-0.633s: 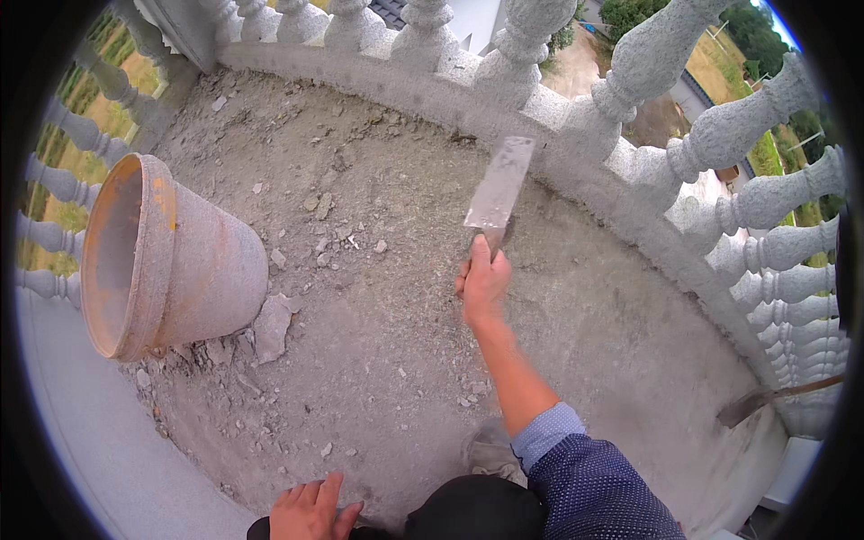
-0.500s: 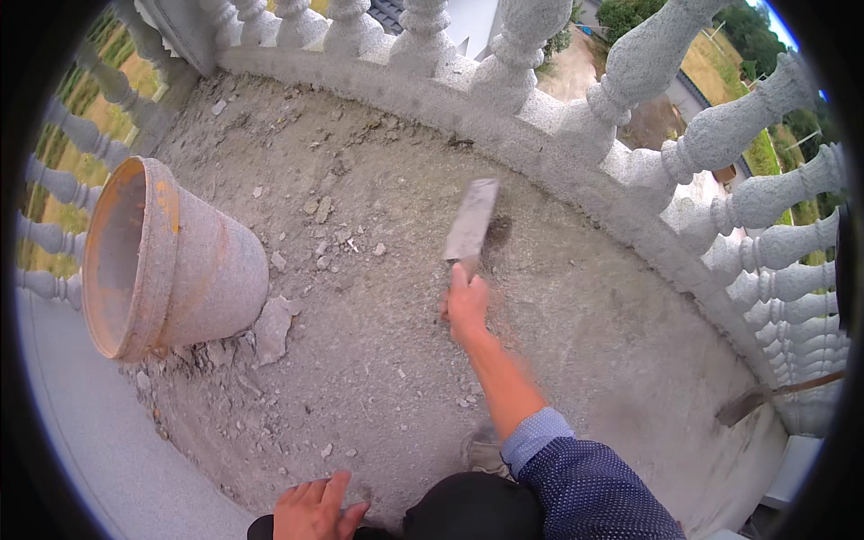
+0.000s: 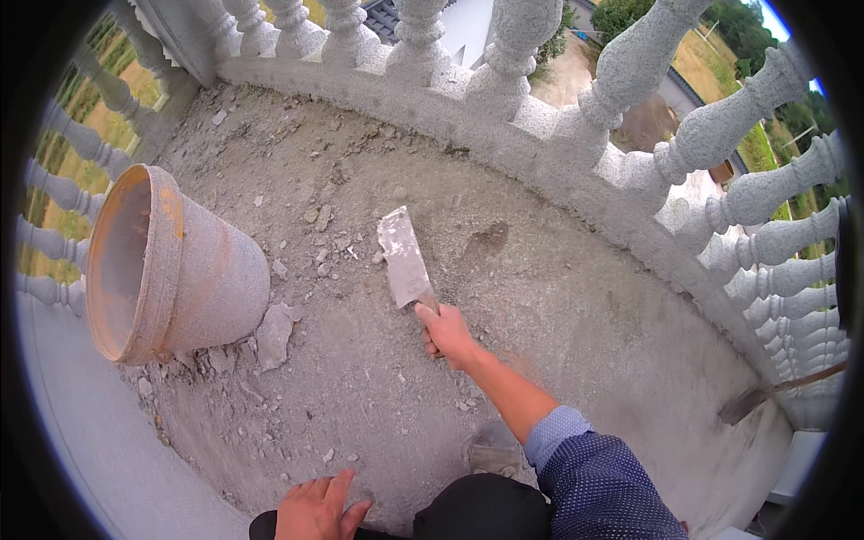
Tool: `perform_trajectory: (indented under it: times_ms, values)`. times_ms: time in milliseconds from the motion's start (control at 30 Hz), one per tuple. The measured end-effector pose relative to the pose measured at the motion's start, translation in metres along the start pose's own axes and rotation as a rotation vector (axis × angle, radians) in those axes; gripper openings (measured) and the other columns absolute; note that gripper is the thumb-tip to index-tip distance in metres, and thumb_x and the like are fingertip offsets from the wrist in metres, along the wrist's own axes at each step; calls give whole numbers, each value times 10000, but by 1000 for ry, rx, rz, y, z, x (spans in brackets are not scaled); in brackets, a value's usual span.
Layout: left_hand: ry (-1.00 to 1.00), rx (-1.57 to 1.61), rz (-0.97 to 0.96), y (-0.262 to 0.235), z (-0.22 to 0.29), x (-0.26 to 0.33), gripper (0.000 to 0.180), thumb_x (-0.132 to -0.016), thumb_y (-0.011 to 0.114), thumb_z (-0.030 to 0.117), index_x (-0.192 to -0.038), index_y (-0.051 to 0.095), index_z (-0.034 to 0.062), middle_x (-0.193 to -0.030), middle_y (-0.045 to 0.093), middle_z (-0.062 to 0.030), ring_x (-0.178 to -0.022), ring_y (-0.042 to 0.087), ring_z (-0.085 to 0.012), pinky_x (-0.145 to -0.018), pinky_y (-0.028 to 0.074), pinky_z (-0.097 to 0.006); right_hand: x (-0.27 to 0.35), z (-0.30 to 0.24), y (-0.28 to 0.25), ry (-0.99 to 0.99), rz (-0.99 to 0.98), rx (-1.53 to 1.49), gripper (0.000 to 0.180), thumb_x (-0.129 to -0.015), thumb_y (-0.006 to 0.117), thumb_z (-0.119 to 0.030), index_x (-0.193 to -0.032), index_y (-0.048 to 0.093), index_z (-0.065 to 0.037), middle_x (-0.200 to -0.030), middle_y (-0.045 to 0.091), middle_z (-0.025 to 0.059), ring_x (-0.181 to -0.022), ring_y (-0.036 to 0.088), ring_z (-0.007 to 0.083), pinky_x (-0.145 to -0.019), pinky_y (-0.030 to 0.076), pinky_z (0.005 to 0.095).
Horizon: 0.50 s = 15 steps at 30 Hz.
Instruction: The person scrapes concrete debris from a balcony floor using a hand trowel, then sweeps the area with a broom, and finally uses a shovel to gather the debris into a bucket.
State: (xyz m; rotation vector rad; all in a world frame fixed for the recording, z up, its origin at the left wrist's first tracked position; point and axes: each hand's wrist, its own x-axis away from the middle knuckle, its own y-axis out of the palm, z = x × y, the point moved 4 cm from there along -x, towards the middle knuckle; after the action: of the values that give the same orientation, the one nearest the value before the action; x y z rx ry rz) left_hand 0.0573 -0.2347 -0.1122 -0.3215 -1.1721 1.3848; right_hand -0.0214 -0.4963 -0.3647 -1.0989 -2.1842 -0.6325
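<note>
My right hand [image 3: 445, 336] is closed around the handle of a mason's trowel [image 3: 405, 259]. Its long, flat, squarish blade is grey with pale mortar stains along one edge, and it points away from me, over the gritty concrete floor [image 3: 558, 333]. A damp dark patch [image 3: 490, 237] lies right of the blade. At the lower edge, my left hand [image 3: 315, 508] rests by my dark-clad knee with its fingers stretched out, holding nothing. Nearest the trowel on its left are small loose mortar chips [image 3: 322, 218].
A dirty plastic bucket [image 3: 216, 279] lies tipped on its side at left, beside a flat broken slab piece [image 3: 275, 335]. Stone balusters [image 3: 598, 99] on a curb [image 3: 432, 121] bound the floor. A long-handled tool [image 3: 745, 403] leans at right. My shoe [image 3: 493, 448] stands near the bottom.
My right hand has swung the trowel to the left, off the damp patch toward the rubble, and the blade now tilts left. My left hand has stayed in place.
</note>
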Motion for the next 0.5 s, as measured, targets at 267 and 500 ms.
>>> perform_trajectory:
  times_ms: [267, 500]
  values:
    - [-51, -43, 27, 1, -4, 17, 443, -860, 662, 226, -1247, 549, 42, -894, 620, -193, -802, 606, -399, -680, 488, -470, 0, -33, -12, -222, 229, -262, 332, -956, 568, -362, -785, 467, -95, -611, 466, 9, -444, 428, 110, -384, 314, 288]
    - [17, 29, 61, -3, 5, 9, 454, -858, 670, 234, -1255, 544, 53, -868, 619, -192, -786, 606, -398, -676, 487, -472, 9, 47, 41, -342, 120, 432, 378, -943, 565, -327, -776, 566, 13, -645, 574, 88, -569, 540, 185, -541, 417, 374]
